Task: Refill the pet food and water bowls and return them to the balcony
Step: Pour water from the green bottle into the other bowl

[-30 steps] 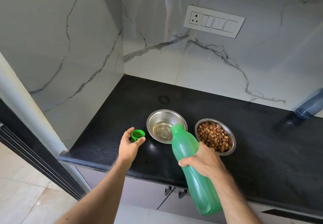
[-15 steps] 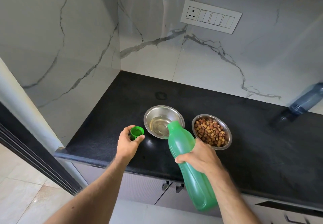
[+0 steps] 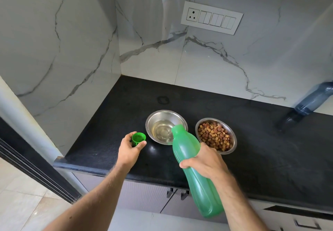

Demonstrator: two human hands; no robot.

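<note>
Two steel bowls stand side by side on the black counter [image 3: 270, 149]. The left bowl [image 3: 153, 122] holds some clear water. The right bowl [image 3: 232, 140] is filled with brown kibble [image 3: 213, 137]. My right hand [image 3: 203, 162] grips a green plastic bottle [image 3: 187, 146] around its middle, tilted so its open mouth hangs over the right rim of the water bowl. My left hand [image 3: 128, 149] holds the green bottle cap [image 3: 138, 138] in its fingertips, left of the water bowl.
A blue bottle [image 3: 313, 101] leans at the counter's far right against the marble wall. A white switch plate [image 3: 211, 17] is on the back wall. Cabinet handles [image 3: 177, 193] sit below the counter edge; a dark door frame [image 3: 27, 160] is at left.
The bottle stays tilted over the water bowl and the water level looks a little higher. Both hands hold their places; my view has shifted slightly.
</note>
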